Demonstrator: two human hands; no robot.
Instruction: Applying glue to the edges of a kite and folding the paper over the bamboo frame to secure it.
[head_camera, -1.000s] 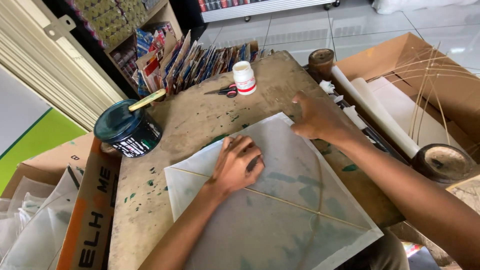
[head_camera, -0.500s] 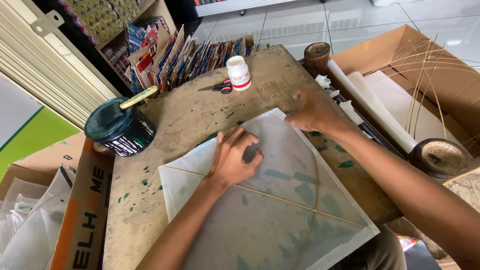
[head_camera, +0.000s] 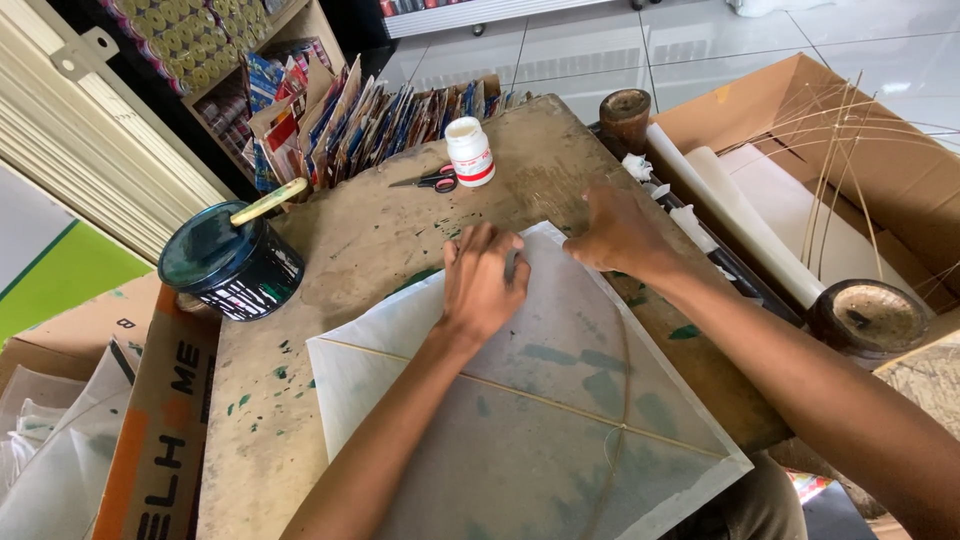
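Observation:
A translucent white paper kite (head_camera: 540, 400) with thin bamboo sticks crossing it lies on a paint-stained wooden table (head_camera: 380, 240). My left hand (head_camera: 482, 280) presses flat on the kite close to its far corner, fingers spread. My right hand (head_camera: 618, 232) rests at that far corner, fingers curled over the paper's edge. Whether it pinches the paper I cannot tell.
A dark tin (head_camera: 230, 262) with a stick across its lid stands at the table's left. Scissors (head_camera: 428, 181) and a white bottle (head_camera: 470, 151) lie at the far edge. Rolled paper (head_camera: 735, 225) and bamboo strips (head_camera: 835, 160) fill a cardboard box on the right. Cardboard boxes (head_camera: 150, 440) sit left.
My left hand has slid forward along the kite toward its far corner, closer to my right hand. The right hand stays at the corner.

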